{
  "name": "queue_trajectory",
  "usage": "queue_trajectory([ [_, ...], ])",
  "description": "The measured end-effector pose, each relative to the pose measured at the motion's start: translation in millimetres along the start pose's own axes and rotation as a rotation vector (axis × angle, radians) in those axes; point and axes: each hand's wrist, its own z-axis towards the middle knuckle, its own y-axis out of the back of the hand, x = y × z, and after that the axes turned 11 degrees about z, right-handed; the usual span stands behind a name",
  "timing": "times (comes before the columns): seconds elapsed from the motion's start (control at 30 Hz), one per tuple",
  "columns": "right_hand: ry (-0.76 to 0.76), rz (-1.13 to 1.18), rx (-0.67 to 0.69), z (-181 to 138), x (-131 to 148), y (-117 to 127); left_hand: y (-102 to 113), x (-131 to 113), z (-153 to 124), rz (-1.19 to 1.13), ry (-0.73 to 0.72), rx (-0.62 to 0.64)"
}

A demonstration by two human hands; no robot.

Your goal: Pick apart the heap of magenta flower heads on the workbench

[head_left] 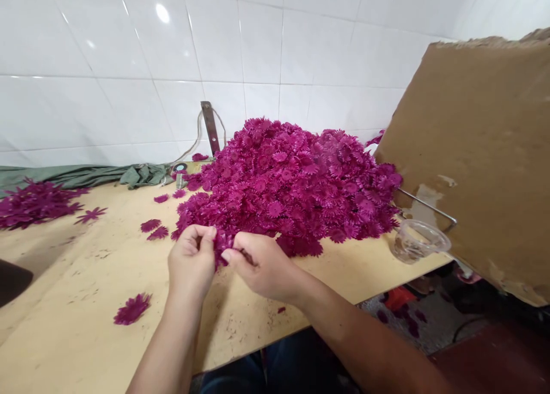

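Note:
A big heap of magenta artificial flower heads [292, 182] lies on the pale wooden table [86, 279]. My left hand [192, 262] and my right hand [260, 265] meet at the heap's near edge. Both pinch one magenta flower piece [222, 246] between their fingertips. The fingers of both hands are curled closed on it.
Loose flower heads [132, 308] lie scattered on the table, with a smaller pile [34, 202] at far left. A clear plastic cup [419, 240] stands at the table's right edge beside a cardboard sheet [476, 153]. Green cloth [86, 175] and a white tiled wall lie behind.

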Motion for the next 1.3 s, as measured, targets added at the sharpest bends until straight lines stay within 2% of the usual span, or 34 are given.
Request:
queue_trajectory([
  [0.07,0.051,0.011,0.015,-0.6,4.5,-3.8,0.2,-1.1,6.0,-0.004,0.03,-0.106],
  [0.13,0.073,0.046,-0.007,-0.4,6.1,-4.9,0.6,-4.6,9.7,-0.002,0.024,-0.124],
  [0.23,-0.021,0.154,0.012,1.4,2.0,-0.7,2.8,-10.4,8.9,0.008,-0.029,-0.036],
  [0.33,-0.216,0.3,0.088,4.3,-6.0,7.6,5.5,-12.6,1.6,0.055,-0.107,0.084],
  [0.4,-0.292,0.341,0.057,6.0,-9.9,12.3,6.0,-11.9,-3.8,0.089,-0.158,0.151],
  [0.47,-0.307,0.316,0.031,7.5,-11.5,14.6,5.5,-10.5,-7.1,0.102,-0.201,0.197],
  [0.63,-0.194,0.115,0.11,9.2,-10.7,12.9,6.7,-9.1,-8.2,0.075,-0.208,0.194],
  [0.83,-0.144,-0.155,0.043,10.9,-10.3,9.6,8.1,-5.6,-9.9,0.163,-0.194,0.299],
  [0.97,-0.124,-0.239,0.068,9.2,1.6,3.9,4.3,9.2,1.0,0.248,-0.183,0.167],
  [1.03,-0.017,-0.231,0.105,2.8,12.9,-1.0,10.4,14.7,11.2,0.286,-0.108,-0.013],
  [1.1,0.131,-0.174,0.192,-6.0,24.0,-5.2,24.7,16.0,22.0,0.325,0.014,-0.276],
  [1.17,0.199,-0.083,0.255,-12.5,29.3,-6.0,43.2,13.7,31.3,0.387,0.064,-0.424],
  [1.23,0.121,0.01,0.201,-12.3,25.4,-2.8,58.4,10.2,38.4,0.439,-0.008,-0.424],
  [1.3,-0.008,0.105,0.089,-5.7,14.1,2.2,64.8,7.4,43.4,0.442,-0.12,-0.3],
])
